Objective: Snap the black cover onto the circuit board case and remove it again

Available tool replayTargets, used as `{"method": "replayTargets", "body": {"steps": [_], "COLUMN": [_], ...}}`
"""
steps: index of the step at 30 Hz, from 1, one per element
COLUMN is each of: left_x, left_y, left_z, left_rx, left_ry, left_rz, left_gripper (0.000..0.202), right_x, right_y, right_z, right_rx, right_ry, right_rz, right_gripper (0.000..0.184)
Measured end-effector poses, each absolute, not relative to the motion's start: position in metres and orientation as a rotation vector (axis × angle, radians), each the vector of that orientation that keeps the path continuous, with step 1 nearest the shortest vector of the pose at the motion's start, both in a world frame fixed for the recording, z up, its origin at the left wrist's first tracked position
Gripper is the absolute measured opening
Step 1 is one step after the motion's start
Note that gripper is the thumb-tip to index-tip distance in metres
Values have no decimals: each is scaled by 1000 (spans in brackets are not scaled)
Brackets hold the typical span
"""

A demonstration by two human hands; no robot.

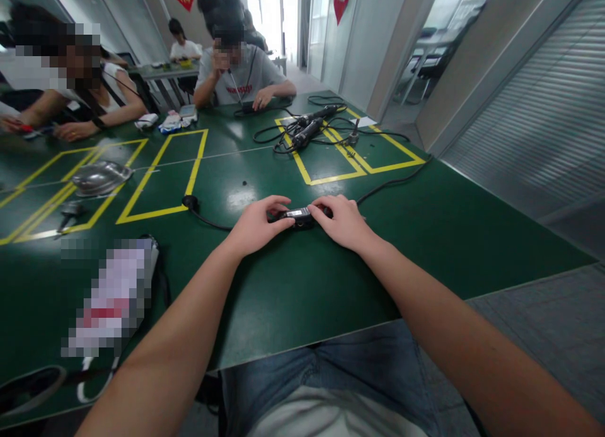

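A small black corded device [299,216] with a pale label on top lies low over the green table in front of me. My left hand [259,226] grips its left end, thumb on the near side and fingers curled over the far side. At the opposite end, my right hand [343,221] has its thumb and fingers closed around it. From the left end, a black cable [210,222] runs to a round black plug [190,202]. Another black cable [390,183] leaves from beside my right hand toward the table's right edge. My fingers partly cover the device.
Black corded handheld tools [309,131] lie tangled within yellow tape outlines on the green table [425,235]. Left of me are a blurred-out phone-like object [113,292] with a white cord and a shiny metal dish [101,177]. Another person [241,77] sits across the table.
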State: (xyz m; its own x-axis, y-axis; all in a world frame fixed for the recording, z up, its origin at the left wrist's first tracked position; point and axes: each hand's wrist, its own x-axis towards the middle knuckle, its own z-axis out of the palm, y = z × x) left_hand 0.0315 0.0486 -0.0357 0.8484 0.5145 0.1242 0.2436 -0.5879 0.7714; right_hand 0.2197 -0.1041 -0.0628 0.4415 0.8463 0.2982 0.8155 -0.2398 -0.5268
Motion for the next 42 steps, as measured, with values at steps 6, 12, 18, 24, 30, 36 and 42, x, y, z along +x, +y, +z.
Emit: {"method": "replayTargets", "body": {"steps": [6,12,18,24,30,36,42], "left_x": [31,29,24,23,21,17,18], "left_y": [52,51,44,44,49,52,55], "left_z": [-36,-31,-19,-18,-16,-15,-17], "left_rx": [2269,2541,2681,2684,2600,2506,2442], "left_ry": [869,935,710,575,531,599,599], "left_rz": [641,521,275,186,249,328,283], "left_gripper": [19,7,4,5,6,11,13], "right_x": [223,228,231,229,232,234,239], "right_y": [-108,-113,-115,-116,-115,-118,-119], "right_z": [-59,-58,-60,-63,-62,-55,-55], "right_rx": [-2011,-1929,-1889,-1908,-1785,-1719,-1741], "right_ry": [-1457,-1551,-1626,-1664,-1596,-1516,-1508], "right_rz": [153,182,109,56,92,129,189], "right_gripper": [16,8,3,11,8,15,12]}}
